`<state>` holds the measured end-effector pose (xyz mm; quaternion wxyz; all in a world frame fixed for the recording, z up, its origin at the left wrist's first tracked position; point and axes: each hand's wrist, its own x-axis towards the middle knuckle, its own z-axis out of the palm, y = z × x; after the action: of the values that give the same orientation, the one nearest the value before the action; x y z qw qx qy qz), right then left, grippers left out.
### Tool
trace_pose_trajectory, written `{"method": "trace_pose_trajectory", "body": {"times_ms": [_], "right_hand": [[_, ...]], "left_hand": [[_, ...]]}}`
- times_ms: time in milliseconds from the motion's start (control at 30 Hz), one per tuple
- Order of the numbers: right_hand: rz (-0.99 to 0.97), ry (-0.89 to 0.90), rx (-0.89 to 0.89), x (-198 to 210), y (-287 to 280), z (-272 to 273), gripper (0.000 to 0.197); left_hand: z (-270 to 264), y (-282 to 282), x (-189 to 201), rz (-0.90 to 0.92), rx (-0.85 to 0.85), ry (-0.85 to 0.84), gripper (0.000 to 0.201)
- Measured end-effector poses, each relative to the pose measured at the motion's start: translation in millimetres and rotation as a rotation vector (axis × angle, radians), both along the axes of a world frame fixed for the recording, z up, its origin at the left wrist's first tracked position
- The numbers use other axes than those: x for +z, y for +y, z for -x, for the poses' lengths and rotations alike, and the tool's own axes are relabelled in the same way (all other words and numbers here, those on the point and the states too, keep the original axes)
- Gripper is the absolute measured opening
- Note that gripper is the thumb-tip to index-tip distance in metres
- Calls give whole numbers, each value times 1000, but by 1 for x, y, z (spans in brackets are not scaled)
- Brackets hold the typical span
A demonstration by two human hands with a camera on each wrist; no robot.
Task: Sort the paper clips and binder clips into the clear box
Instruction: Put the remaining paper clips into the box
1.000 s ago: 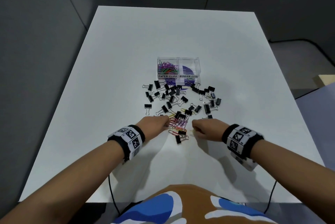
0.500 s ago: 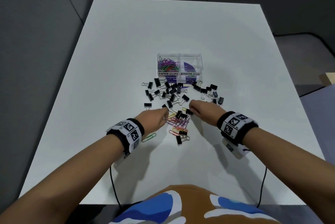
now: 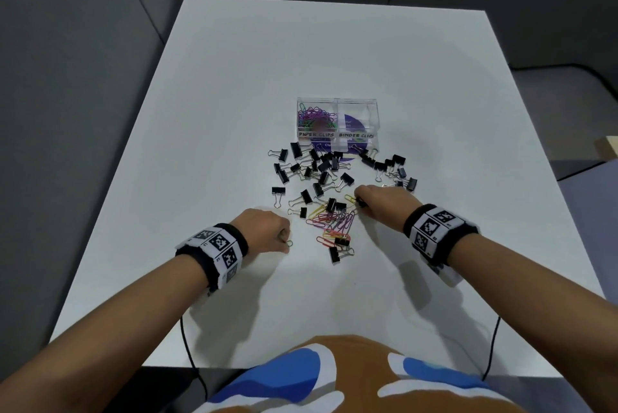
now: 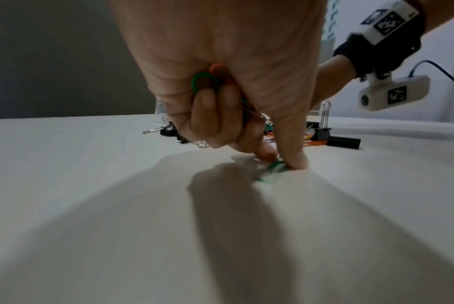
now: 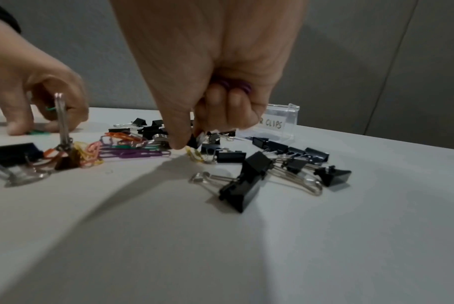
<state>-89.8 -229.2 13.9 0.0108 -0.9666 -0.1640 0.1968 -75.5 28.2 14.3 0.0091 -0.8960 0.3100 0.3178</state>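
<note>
The clear box (image 3: 374, 111) stands mid-table; its left half holds coloured paper clips (image 3: 316, 116), and its right half is labelled for binder clips. Black binder clips (image 3: 322, 175) lie scattered in front of it, with a pile of coloured paper clips (image 3: 334, 220) nearer me. My left hand (image 3: 284, 240) (image 4: 280, 162) keeps green and orange paper clips (image 4: 205, 79) in its curled fingers and pinches a lone green paper clip (image 4: 271, 168) on the table. My right hand (image 3: 358, 200) (image 5: 188, 144) holds purple paper clips (image 5: 230, 85) in its palm, fingertips on a black binder clip (image 5: 196, 140).
The white table (image 3: 334, 45) ends at dark grey walls to the left and behind. A yellow paper clip (image 5: 194, 155) lies just under my right fingertips. One binder clip (image 5: 64, 156) stands with its handles upright near the pile. Cables (image 3: 187, 339) hang at the near edge.
My left hand has pulled back from the pile to the lone green paper clip. My right hand moved forward from the near side of the pile to the binder clips at its far right.
</note>
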Motion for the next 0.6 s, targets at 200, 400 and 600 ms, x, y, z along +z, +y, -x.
{"method": "trace_pose_trajectory", "body": {"times_ms": [200, 400, 600], "right_hand": [[10, 53, -229, 5, -33, 8, 27], [2, -27, -136, 11, -16, 11, 30], [26, 23, -140, -2, 21, -7, 19]], "left_hand": [[0, 5, -4, 103, 36, 35, 16], [-8, -17, 8, 123, -24, -106, 21], [-11, -48, 11, 101, -47, -139, 39]]}}
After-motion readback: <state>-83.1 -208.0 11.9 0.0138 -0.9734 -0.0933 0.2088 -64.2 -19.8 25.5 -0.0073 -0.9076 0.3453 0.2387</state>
